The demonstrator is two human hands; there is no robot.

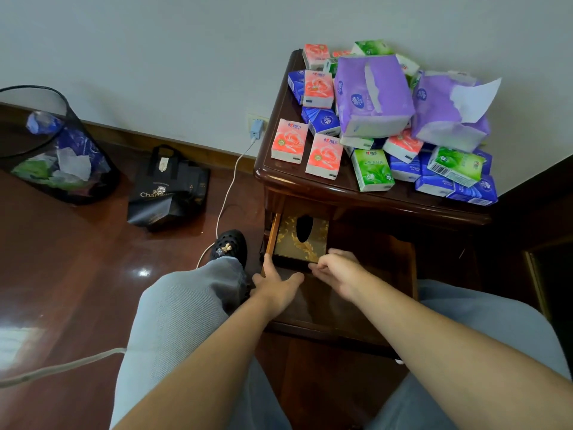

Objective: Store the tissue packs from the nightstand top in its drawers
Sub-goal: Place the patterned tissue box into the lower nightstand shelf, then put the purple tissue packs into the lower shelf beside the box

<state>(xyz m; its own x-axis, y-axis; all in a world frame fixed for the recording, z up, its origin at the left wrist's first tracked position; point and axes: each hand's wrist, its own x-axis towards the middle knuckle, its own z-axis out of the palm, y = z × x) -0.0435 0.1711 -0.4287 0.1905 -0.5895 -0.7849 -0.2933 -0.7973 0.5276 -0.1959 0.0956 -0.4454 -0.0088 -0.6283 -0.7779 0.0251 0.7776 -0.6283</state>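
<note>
Both forearms reach down to the open top drawer, which holds a gold box. Left hand rests on its front edge, fingers straight; right hand has fingers curled at the box, grip unclear. Tissue packs lie up and beyond, on the nightstand, nearer the right hand.

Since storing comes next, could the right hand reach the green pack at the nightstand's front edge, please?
Probably yes: the right hand is at the drawer, and the green pack lies uncovered just above, nothing between.
</note>
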